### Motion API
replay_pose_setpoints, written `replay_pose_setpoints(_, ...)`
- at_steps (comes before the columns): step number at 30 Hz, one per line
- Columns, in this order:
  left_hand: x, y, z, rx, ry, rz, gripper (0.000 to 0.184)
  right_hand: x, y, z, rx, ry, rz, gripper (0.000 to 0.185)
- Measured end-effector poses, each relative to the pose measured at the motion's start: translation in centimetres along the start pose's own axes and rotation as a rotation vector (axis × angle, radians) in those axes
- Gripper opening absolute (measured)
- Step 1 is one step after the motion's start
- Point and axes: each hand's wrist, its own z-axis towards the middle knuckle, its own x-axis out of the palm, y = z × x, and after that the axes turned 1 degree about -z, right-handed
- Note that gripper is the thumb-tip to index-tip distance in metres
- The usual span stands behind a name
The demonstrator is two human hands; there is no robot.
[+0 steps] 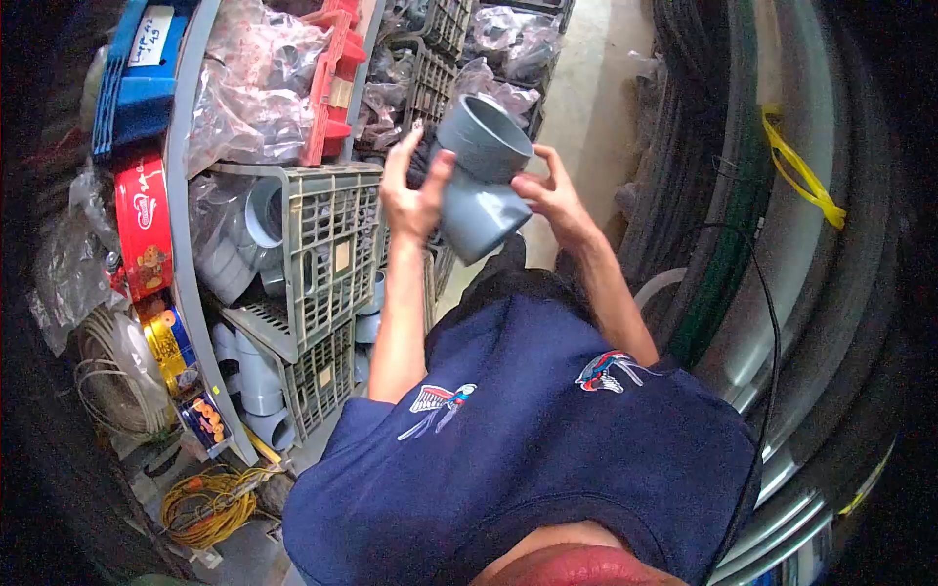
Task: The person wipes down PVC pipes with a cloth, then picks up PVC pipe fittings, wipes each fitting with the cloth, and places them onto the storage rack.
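Between my two hands is a large grey plastic pipe fitting (481, 176), raised in front of my chest and tilted. Its wide round socket faces up, and a second, angled part points downward; the exact shape of the far side is hidden. My left hand (415, 190) grips it from the left, with the thumb against its side and the fingers partly behind it. On the other side my right hand (559, 200) holds it near the middle, thumb and fingers closed at its edge.
To my left, shelving holds grey plastic crates (332, 239) of pipe fittings, a red bin (332, 88) with bagged parts and a blue bin (147, 73). Coiled yellow cord (207, 503) lies below. Long pipes (782, 283) line my right side. A floor aisle (591, 107) runs ahead.
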Motion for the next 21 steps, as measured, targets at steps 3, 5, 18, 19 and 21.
replay_pose_setpoints(3,-0.1,2.2,1.2,-0.479,0.197,-0.803,0.06,0.0,0.1,2.0,0.116,0.13,0.068,0.079)
replay_pose_setpoints(5,2.8,8.5,0.6,-0.409,0.273,-0.81,0.058,1.4,-2.7,4.6,-0.214,0.224,0.142,0.082)
replay_pose_setpoints(18,0.7,-1.1,-0.4,-0.382,0.532,-0.183,0.046,-0.8,-0.2,2.3,-0.338,-0.208,0.039,0.09)
replay_pose_setpoints(19,0.4,-1.4,-0.6,-0.383,0.529,-0.183,0.046,-0.8,-0.5,2.5,-0.376,-0.219,-0.027,0.094)
replay_pose_setpoints(21,-1.0,-5.1,-0.1,-0.296,0.647,0.155,0.04,-0.2,-0.9,2.3,-0.406,-0.237,-0.104,0.102)
